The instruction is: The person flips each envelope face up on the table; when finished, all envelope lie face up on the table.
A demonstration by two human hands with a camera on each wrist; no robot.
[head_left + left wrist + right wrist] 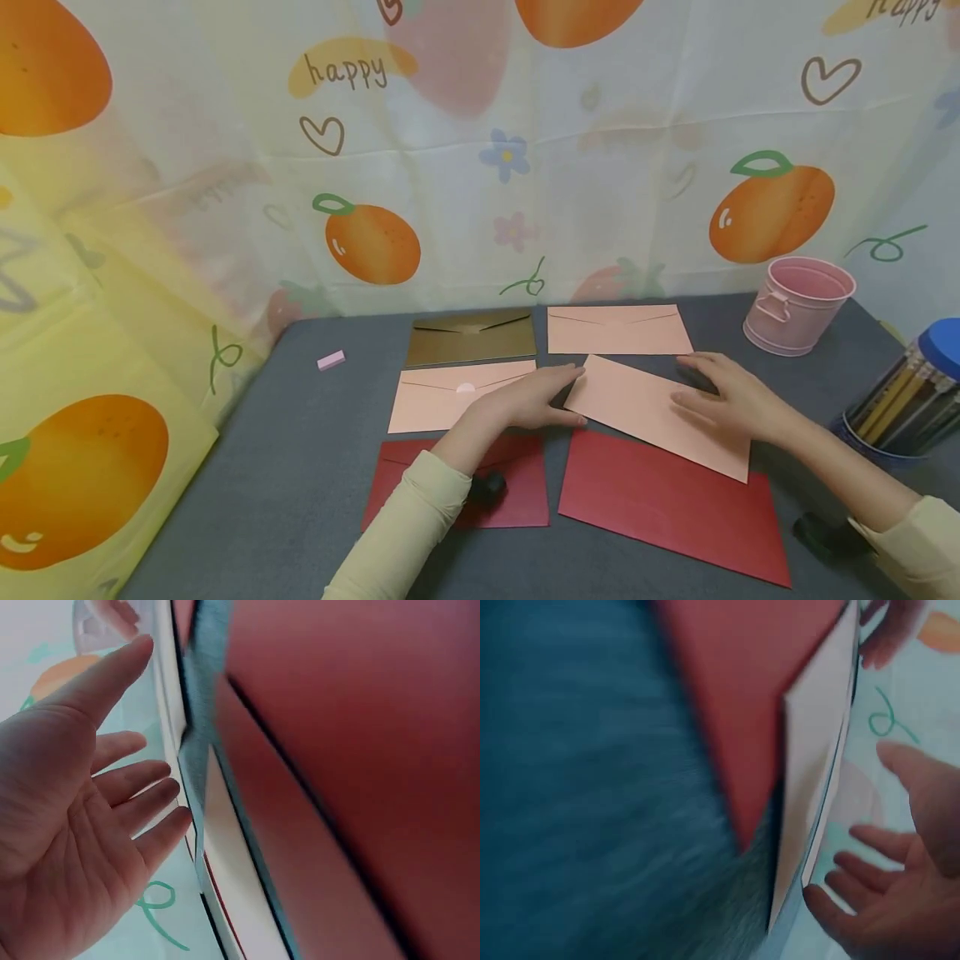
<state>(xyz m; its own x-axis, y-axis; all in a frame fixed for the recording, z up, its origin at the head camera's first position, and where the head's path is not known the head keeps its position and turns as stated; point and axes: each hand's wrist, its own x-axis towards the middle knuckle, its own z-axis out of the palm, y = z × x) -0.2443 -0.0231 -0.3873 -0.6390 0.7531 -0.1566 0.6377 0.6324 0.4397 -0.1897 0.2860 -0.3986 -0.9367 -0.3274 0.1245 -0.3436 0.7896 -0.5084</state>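
Observation:
A pale pink envelope [637, 402] lies tilted, partly over the top of a larger red envelope [667, 508]. My left hand [525, 398] is at its left end, fingers extended; whether the fingertips touch the paper cannot be told. Over its right part hovers or rests my right hand [731, 400], fingers loosely spread and holding nothing. Both wrist views show relaxed, bare palms. Under my left forearm are a second red envelope [517, 500] and a pink envelope [427, 400] with a round white seal, each partly covered. Behind lie a gold envelope [472, 343] and another pink envelope [615, 335].
A pink pail [798, 308] stands at the back right of the dark grey table [255, 467]. Nearer on the right is a blue-lidded container of pencils [903, 392]. A small pink block [331, 360] lies at the left. A fruit-printed cloth [450, 167] hangs behind.

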